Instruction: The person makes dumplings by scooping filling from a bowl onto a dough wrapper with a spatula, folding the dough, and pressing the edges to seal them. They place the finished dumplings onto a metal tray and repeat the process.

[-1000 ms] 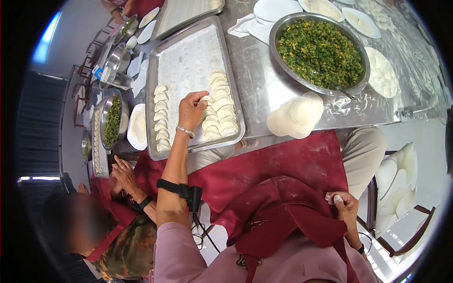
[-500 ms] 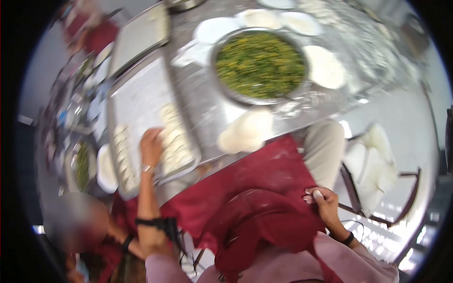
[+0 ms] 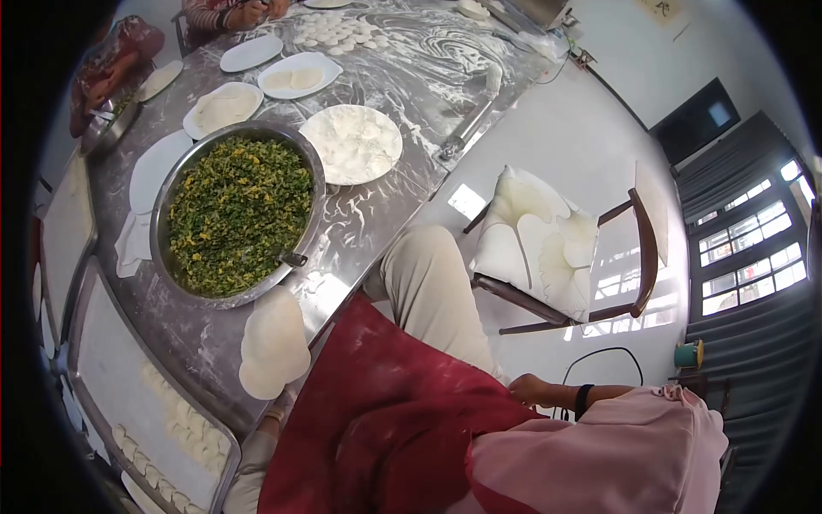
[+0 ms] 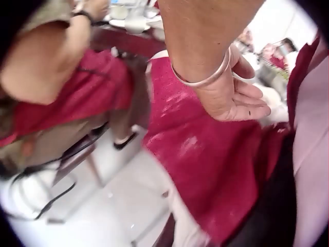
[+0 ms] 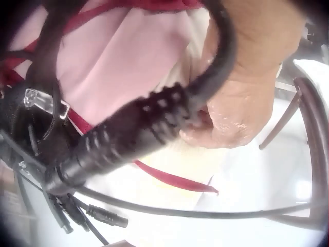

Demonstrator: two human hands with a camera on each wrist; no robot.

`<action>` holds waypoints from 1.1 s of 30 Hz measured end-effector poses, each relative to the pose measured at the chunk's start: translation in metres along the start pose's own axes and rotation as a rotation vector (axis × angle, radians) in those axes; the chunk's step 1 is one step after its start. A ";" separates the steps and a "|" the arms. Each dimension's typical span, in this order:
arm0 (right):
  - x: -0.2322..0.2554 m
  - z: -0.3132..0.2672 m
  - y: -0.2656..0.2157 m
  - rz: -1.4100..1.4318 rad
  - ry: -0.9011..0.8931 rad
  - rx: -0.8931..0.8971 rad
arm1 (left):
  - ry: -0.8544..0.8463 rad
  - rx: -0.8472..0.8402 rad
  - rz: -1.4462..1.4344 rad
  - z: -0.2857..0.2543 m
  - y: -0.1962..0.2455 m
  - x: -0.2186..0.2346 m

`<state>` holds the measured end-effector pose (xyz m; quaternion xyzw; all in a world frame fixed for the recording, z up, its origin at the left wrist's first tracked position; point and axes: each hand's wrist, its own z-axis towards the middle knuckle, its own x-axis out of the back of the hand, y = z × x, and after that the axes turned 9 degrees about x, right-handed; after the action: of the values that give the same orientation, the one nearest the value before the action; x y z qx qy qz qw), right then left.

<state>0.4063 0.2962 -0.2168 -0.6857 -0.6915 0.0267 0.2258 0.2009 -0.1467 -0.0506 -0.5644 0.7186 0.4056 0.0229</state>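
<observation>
In the left wrist view my left hand [image 4: 234,98] hangs over the red apron [image 4: 200,149], fingers loosely extended, with nothing seen in it; the head view does not show it. My right hand [image 3: 533,391] is low beside the apron [image 3: 377,385] and beige trousers [image 3: 437,291]. Its fingers bend loosely in the right wrist view, where a cable partly covers the hand [image 5: 241,113]; nothing is seen in its grasp. Rows of dumplings [image 3: 193,433] lie in a metal tray [image 3: 111,343]. Flat dough wrappers [image 3: 274,343] rest at the table's near edge.
A steel bowl of chopped green filling [image 3: 240,214] stands on the floured table [image 3: 385,73]. Beside it are a plate of flour [image 3: 351,144] and plates with wrappers [image 3: 224,109]. A chair [image 3: 535,240] stands right of the table. Another person [image 4: 56,77] is at the left.
My left hand has left the dumplings in the tray and dropped out of the head view. The head view has swung right, so the tray and bowl appear further left.
</observation>
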 end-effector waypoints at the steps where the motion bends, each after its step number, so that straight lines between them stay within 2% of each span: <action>1: 0.002 0.005 0.015 -0.101 -0.084 0.024 | -0.003 0.056 0.044 0.015 0.005 -0.006; 3: 0.008 0.025 0.045 -0.305 -0.251 0.088 | 0.008 0.107 0.128 0.046 0.021 -0.006; 6: 0.008 0.020 0.027 -0.960 -0.520 0.416 | 0.043 0.115 0.211 0.076 0.039 0.000; 7: 0.008 0.016 0.021 -1.040 -0.561 0.485 | 0.055 0.118 0.227 0.083 0.043 0.001; 9: 0.010 0.017 0.012 -0.974 -0.580 0.474 | 0.081 0.118 0.257 0.095 0.050 0.005; 11: 0.013 0.021 0.006 -0.815 -0.550 0.377 | 0.114 0.123 0.278 0.105 0.056 0.009; 17: 0.026 0.037 -0.021 -0.430 -0.320 0.146 | 0.183 0.145 0.324 0.132 0.069 0.016; 24: 0.045 0.054 -0.054 -0.306 -0.158 0.089 | 0.264 0.190 0.347 0.157 0.082 0.018; 33: 0.059 0.060 -0.069 -0.252 -0.091 0.066 | 0.320 0.261 0.396 0.174 0.095 0.016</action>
<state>0.3231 0.3647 -0.2299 -0.5838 -0.7803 0.0518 0.2181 0.0425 -0.0502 -0.1222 -0.4623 0.8555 0.2119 -0.0977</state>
